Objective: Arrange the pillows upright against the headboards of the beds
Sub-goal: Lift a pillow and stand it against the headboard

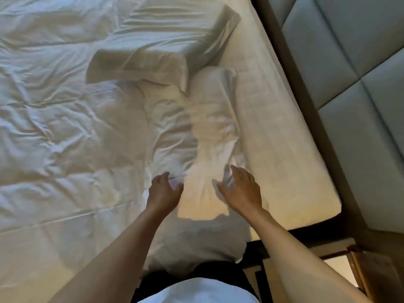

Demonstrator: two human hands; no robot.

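Note:
A white pillow (196, 132) lies flat along the head end of the bed, its near end overhanging the bed's side. My left hand (164, 191) hovers over its left side with fingers spread and curled. My right hand (242, 189) is over its right side, fingers apart, touching or just above the fabric. A second white pillow (161, 47) lies flat farther along the bed, one end resting on the first. The padded grey headboard (349, 62) runs along the right, with a strip of bare mattress (273, 127) between it and the pillows.
A crumpled white duvet (54, 127) covers the left of the bed. A dark wooden bed frame (310, 119) borders the mattress. A wooden bedside table (360, 272) stands at the lower right. My dark-and-white clothing (196, 289) shows at the bottom.

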